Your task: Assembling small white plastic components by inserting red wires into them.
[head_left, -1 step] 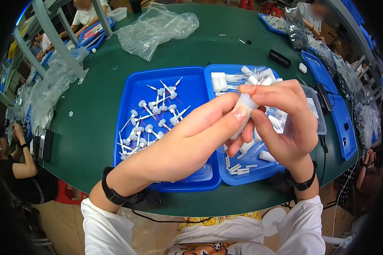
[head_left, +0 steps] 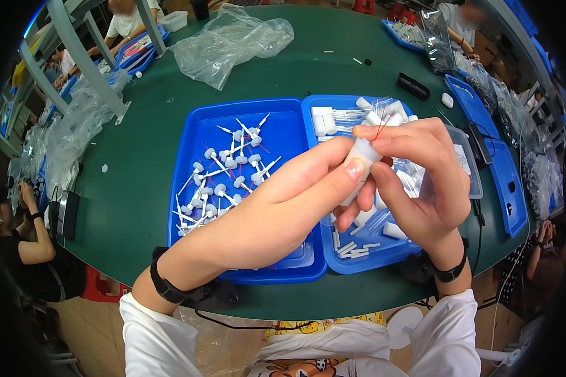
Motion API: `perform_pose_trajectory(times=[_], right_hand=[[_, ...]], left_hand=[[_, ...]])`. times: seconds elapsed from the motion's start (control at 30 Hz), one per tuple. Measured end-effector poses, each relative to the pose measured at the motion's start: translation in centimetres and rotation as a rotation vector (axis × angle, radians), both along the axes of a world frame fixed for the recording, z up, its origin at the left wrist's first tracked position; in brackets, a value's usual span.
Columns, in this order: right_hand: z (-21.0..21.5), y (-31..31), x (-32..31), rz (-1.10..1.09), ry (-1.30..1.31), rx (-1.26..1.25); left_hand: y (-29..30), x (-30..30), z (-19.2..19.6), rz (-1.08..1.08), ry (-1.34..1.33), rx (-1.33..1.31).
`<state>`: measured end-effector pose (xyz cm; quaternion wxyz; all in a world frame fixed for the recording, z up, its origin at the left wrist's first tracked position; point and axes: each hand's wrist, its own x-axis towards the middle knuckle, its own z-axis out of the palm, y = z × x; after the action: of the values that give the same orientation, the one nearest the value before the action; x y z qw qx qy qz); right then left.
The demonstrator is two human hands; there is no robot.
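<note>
Above a light-blue plastic tray, left fingers and right fingers grip a white cylinder with thin red wires.

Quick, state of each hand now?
Left hand: closed, holding a white tube.
Right hand: at the tube's upper end, by red wires; grip can't be told.

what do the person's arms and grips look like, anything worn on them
The left grip and right grip are bare, without gloves. A black strap circles the left wrist, another black strap the right, each with a bulky dark module. Both sleeves are white and loose, ending short of the straps.
</note>
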<state>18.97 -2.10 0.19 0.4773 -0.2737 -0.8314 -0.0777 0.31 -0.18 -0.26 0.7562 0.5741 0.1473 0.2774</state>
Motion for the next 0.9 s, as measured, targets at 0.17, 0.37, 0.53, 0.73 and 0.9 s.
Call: perform_pose_trajectory(times=[0.17, 0.37, 0.53, 0.73, 0.9], right_hand=[[0.2, -0.3, -0.1, -0.007, -0.025, 0.052], [0.1, -0.4, -0.4, -0.045, -0.055, 0.07], [0.3, -0.8, -0.6, -0.063, -0.073, 0.055], [0.4, -0.8, -0.6, -0.065, -0.109, 0.063], [0.3, -0.9, -0.9, -0.042, -0.083, 0.019]], left_hand=[[-0.2, -0.1, 0.0, -0.001, -0.012, -0.008], [-0.4, -0.3, 0.2, 0.039, 0.023, -0.021], [-0.4, -0.4, 0.2, 0.052, 0.048, -0.034], [-0.5, -0.2, 0.4, 0.077, 0.039, -0.021], [0.1, -0.3, 0.4, 0.063, 0.063, -0.019]])
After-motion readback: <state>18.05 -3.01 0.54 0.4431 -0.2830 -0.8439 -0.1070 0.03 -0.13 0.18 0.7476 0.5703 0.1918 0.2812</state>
